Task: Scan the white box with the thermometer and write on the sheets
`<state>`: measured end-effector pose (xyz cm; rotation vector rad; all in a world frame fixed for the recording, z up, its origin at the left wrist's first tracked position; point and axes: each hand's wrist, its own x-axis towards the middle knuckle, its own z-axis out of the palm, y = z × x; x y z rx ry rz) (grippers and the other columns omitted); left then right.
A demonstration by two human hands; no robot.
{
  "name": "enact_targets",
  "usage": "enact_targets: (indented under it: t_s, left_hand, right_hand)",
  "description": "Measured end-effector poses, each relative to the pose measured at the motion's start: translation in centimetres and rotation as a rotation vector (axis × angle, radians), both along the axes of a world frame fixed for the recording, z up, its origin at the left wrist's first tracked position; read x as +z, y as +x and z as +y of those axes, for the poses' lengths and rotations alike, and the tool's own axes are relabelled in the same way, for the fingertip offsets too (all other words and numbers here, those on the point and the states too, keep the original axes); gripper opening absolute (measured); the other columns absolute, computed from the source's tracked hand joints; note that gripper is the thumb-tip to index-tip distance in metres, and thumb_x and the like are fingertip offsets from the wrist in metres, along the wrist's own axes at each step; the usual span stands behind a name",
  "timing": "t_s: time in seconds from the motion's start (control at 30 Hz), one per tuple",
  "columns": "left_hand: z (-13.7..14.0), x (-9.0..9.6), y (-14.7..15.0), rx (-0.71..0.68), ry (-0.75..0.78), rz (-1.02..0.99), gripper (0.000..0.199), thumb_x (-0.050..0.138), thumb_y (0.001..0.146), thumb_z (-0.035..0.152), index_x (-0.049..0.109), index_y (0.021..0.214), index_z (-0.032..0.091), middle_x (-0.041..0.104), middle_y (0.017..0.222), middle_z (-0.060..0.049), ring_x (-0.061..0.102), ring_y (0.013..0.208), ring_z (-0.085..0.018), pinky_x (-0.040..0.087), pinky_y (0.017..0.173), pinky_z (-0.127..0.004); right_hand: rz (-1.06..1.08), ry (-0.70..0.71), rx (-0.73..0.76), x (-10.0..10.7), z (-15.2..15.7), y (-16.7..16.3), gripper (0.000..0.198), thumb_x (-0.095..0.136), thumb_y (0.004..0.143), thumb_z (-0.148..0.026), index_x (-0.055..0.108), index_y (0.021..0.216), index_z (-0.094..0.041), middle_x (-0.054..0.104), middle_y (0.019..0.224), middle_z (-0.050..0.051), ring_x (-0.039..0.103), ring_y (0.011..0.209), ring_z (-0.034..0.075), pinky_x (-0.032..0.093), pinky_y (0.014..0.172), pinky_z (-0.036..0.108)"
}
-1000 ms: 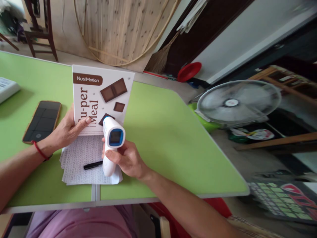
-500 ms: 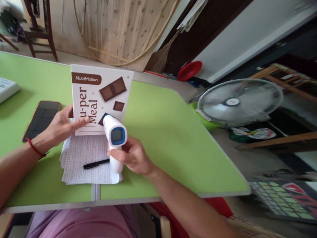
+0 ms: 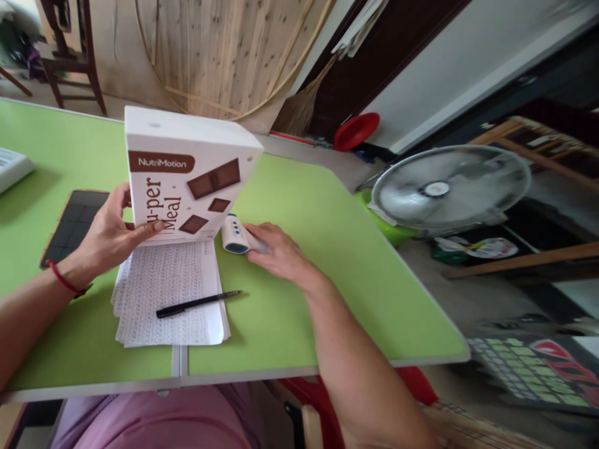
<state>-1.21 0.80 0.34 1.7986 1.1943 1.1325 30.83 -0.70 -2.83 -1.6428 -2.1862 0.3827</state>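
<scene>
My left hand (image 3: 115,227) grips the lower left side of a white box (image 3: 187,181) with brown lettering and chocolate pictures, thumb on its front. The box stands up, tilted so its top face shows. In my right hand (image 3: 281,249) is a white infrared thermometer (image 3: 235,234) with blue trim, its handle wrapped by the fingers. It lies on its side at the table surface, just right of the box's lower edge. Below the box is a stack of written sheets (image 3: 168,287), with a black pen (image 3: 196,304) across it, its tip past the paper's right edge.
A phone (image 3: 75,218) lies on the green table (image 3: 365,299) by my left hand. A white object (image 3: 12,171) sits at the far left. Beyond the table's right edge stand a fan (image 3: 449,187) and a red basin (image 3: 356,131).
The thermometer has gone from upright in front of the box to lying on its side at the right, down at the table. The box has tilted, showing its top.
</scene>
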Motion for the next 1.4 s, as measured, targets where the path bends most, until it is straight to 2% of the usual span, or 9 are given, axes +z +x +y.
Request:
enact_targets:
  t_s: [0.23,0.53,0.63,0.7,0.77,0.87,1.0,1.17,1.4]
  left_hand:
    - [0.2,-0.5,0.0,0.020,-0.027,0.004,0.067,0.077,0.075,0.041,0.046,0.130,0.018,0.058,0.127,-0.013,0.060,0.107,-0.031,0.059,0.077,-0.040]
    - [0.4,-0.4,-0.1,0.025,0.031,0.162,0.047,0.067,0.081,0.039,0.050,0.120,0.018,0.056,0.123,-0.010,0.056,0.106,-0.031,0.054,0.075,-0.040]
    - [-0.2,-0.4,0.0,0.154,0.176,0.204,0.065,0.073,0.076,0.040,0.041,0.129,0.020,0.043,0.136,-0.012,0.046,0.119,-0.037,0.051,0.081,-0.046]
    - [-1.1,-0.1,0.0,0.309,0.329,0.207,0.075,0.076,0.072,0.041,0.036,0.132,0.023,0.037,0.138,-0.011,0.044,0.121,-0.037,0.049,0.084,-0.049]
    - [-2.0,0.3,0.2,0.389,0.513,0.194,0.067,0.077,0.072,0.039,0.040,0.126,0.026,0.040,0.132,-0.009,0.049,0.114,-0.033,0.050,0.083,-0.048]
    - [-2.9,0.7,0.6,0.130,0.737,0.281,0.036,0.073,0.078,0.029,0.053,0.107,0.025,0.057,0.106,-0.005,0.059,0.093,-0.023,0.053,0.073,-0.038]
    - [-2.7,0.0,1.1,-0.384,0.668,0.492,0.011,0.052,0.094,0.019,0.059,0.102,0.019,0.066,0.095,-0.005,0.066,0.082,-0.017,0.053,0.067,-0.029]
    - [-2.0,-1.1,0.8,-0.559,0.571,0.656,0.028,0.039,0.099,0.021,0.060,0.114,0.012,0.067,0.115,-0.012,0.067,0.096,-0.022,0.055,0.079,-0.034]
    - [-3.8,-0.8,2.3,-0.648,0.568,0.913,0.072,0.051,0.086,0.067,0.053,0.131,0.011,0.051,0.139,-0.016,0.059,0.096,-0.031,0.047,0.077,-0.043]
  right_hand:
    - [-0.078,0.033,0.019,0.1,-0.2,-0.5,0.046,0.060,0.073,-0.021,0.063,0.118,-0.023,0.063,0.092,0.008,0.057,0.088,0.025,0.047,0.082,0.039]
    - [-0.036,0.116,-0.072,0.7,-0.3,-0.6,0.049,0.066,0.065,-0.017,0.065,0.115,-0.016,0.062,0.106,0.014,0.058,0.098,0.031,0.046,0.089,0.050]
    - [0.118,0.175,0.078,2.2,-1.7,-1.4,0.028,0.065,0.072,-0.018,0.070,0.100,-0.018,0.064,0.099,0.011,0.059,0.094,0.026,0.049,0.085,0.045]
    - [0.233,0.030,0.310,3.0,-2.7,-2.2,0.012,0.063,0.081,-0.025,0.072,0.087,-0.020,0.066,0.083,0.006,0.060,0.077,0.019,0.051,0.073,0.037]
    - [0.235,-0.109,0.475,3.4,-3.4,-3.1,0.012,0.068,0.081,-0.032,0.074,0.084,-0.022,0.064,0.074,0.002,0.059,0.069,0.017,0.049,0.065,0.033]
    - [0.131,-0.164,0.542,3.2,-3.8,-4.1,0.012,0.074,0.077,-0.032,0.076,0.086,-0.024,0.063,0.072,0.001,0.058,0.069,0.016,0.046,0.064,0.031]
    - [0.040,-0.156,0.529,3.0,-3.5,-4.0,0.008,0.068,0.078,-0.017,0.075,0.077,-0.021,0.060,0.064,0.000,0.054,0.062,0.013,0.041,0.060,0.028]
    - [0.290,-0.255,0.392,3.8,-2.8,-1.7,0.006,0.065,0.074,-0.017,0.070,0.070,-0.018,0.059,0.061,-0.002,0.051,0.055,0.010,0.040,0.052,0.024]
    - [0.854,-0.194,0.028,2.8,-3.1,-4.3,0.009,0.066,0.067,-0.023,0.058,0.071,-0.020,0.061,0.061,-0.003,0.053,0.053,0.010,0.043,0.050,0.024]
